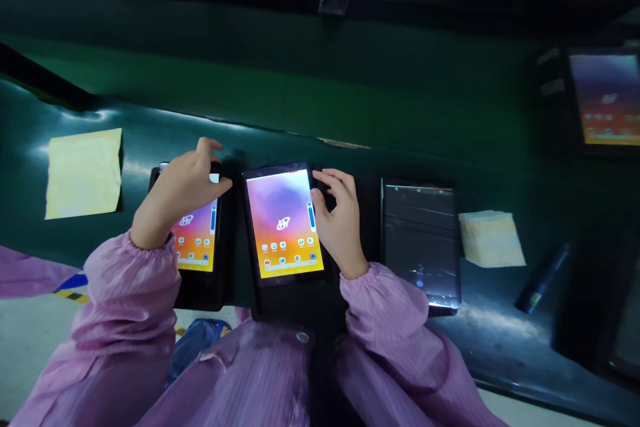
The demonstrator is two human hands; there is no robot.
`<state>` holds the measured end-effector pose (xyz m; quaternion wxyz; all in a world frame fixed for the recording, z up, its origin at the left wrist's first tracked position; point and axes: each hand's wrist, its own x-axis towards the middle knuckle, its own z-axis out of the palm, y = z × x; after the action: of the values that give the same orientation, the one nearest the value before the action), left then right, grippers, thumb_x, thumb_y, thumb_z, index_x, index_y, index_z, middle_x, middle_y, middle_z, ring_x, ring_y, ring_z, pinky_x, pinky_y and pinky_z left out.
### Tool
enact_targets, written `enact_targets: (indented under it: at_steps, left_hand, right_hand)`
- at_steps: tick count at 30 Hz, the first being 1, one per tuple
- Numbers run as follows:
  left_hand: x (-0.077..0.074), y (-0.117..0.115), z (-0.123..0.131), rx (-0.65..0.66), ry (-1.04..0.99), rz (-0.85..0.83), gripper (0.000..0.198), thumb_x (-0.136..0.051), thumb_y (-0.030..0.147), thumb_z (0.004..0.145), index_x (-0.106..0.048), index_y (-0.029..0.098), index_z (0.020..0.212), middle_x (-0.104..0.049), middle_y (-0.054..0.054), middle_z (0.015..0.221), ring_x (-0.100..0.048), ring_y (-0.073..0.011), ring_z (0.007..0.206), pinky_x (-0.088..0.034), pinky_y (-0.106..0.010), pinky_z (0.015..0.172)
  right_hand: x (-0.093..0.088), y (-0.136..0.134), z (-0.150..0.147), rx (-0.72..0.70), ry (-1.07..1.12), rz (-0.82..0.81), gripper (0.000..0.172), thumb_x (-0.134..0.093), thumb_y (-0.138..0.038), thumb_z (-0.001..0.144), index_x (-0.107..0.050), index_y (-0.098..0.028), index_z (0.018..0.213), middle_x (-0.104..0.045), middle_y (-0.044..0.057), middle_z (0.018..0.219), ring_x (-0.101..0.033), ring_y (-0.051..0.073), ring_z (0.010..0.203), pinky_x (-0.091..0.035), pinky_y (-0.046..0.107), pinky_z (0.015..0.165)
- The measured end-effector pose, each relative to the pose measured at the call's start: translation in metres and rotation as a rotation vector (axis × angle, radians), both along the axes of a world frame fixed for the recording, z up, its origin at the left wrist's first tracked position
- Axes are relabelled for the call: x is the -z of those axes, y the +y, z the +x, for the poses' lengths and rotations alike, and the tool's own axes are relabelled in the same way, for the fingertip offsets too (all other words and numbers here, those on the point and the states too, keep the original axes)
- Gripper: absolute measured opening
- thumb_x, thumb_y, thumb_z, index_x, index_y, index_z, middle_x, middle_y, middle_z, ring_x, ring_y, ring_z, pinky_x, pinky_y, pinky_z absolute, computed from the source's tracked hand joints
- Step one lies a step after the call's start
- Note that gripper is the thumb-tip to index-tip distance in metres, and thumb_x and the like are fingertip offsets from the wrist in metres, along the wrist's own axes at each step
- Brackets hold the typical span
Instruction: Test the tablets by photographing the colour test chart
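Three tablets lie side by side on the dark green bench [310, 107] before me. My left hand [177, 197] grips the upper right edge of the left tablet [197, 240], whose screen is lit. My right hand [340, 220] curls round the right edge of the middle tablet [285, 223], thumb on its side near a blue volume bar. Both wrists wear purple sleeves. The right tablet [423, 243] shows a dark screen and is untouched.
A yellow cloth [83, 173] lies at the left, a stack of pale pads [493, 239] at the right. A dark pen-like tool [543, 280] rests beyond it. Another lit tablet [607, 100] stands at the far right. A black rail [250, 0] runs along the back.
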<state>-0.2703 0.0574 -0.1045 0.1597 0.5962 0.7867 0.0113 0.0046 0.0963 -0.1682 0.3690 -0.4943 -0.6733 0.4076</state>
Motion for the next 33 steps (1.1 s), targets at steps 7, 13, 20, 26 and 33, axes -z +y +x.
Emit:
enact_targets:
  at_steps: [7, 13, 20, 26, 33]
  left_hand:
    - [-0.004, 0.001, 0.003, -0.008, 0.007, -0.032, 0.06, -0.061, 0.039, 0.086, -0.045, 0.013, 0.138, -0.073, -0.022, 0.124, -0.073, -0.0438, 0.107, -0.056, -0.054, 0.09]
    - [-0.009, 0.001, 0.004, 0.012, -0.017, -0.073, 0.063, -0.057, 0.043, 0.086, -0.042, 0.015, 0.141, -0.071, -0.022, 0.129, -0.072, -0.042, 0.112, -0.057, -0.053, 0.095]
    - [-0.015, 0.001, 0.006, 0.056, 0.005, -0.15, 0.065, -0.053, 0.042, 0.088, -0.037, 0.01, 0.143, -0.067, -0.022, 0.134, -0.069, -0.0409, 0.12, -0.054, -0.052, 0.101]
    - [-0.016, 0.003, 0.009, 0.067, 0.042, -0.15, 0.062, -0.053, 0.042, 0.088, -0.041, 0.009, 0.138, -0.065, -0.026, 0.136, -0.069, -0.0434, 0.119, -0.054, -0.052, 0.099]
    - [-0.011, 0.001, 0.005, 0.058, 0.014, -0.125, 0.069, -0.055, 0.045, 0.084, -0.04, 0.011, 0.141, -0.067, -0.026, 0.133, -0.069, -0.045, 0.119, -0.055, -0.055, 0.098]
  right_hand:
    - [0.0, 0.001, 0.0, -0.007, 0.001, -0.009, 0.027, -0.055, -0.022, 0.098, -0.069, -0.025, 0.12, -0.06, 0.012, 0.13, -0.062, 0.026, 0.126, -0.058, 0.047, 0.105]
    - [-0.003, -0.003, 0.006, -0.021, -0.027, -0.042, 0.025, -0.058, -0.027, 0.098, -0.07, -0.024, 0.12, -0.059, 0.012, 0.132, -0.062, 0.028, 0.127, -0.058, 0.048, 0.105]
    - [-0.006, -0.01, 0.011, -0.016, -0.053, -0.034, 0.021, -0.06, -0.028, 0.098, -0.07, -0.026, 0.116, -0.061, 0.011, 0.127, -0.064, 0.028, 0.121, -0.06, 0.048, 0.1]
    - [-0.004, -0.009, 0.01, -0.017, -0.046, -0.028, 0.022, -0.059, -0.024, 0.095, -0.069, -0.026, 0.115, -0.06, 0.011, 0.126, -0.064, 0.028, 0.119, -0.06, 0.049, 0.099]
    - [-0.002, -0.01, 0.012, -0.038, -0.044, -0.025, 0.024, -0.057, -0.023, 0.097, -0.067, -0.024, 0.118, -0.058, 0.012, 0.128, -0.064, 0.028, 0.12, -0.059, 0.05, 0.102]
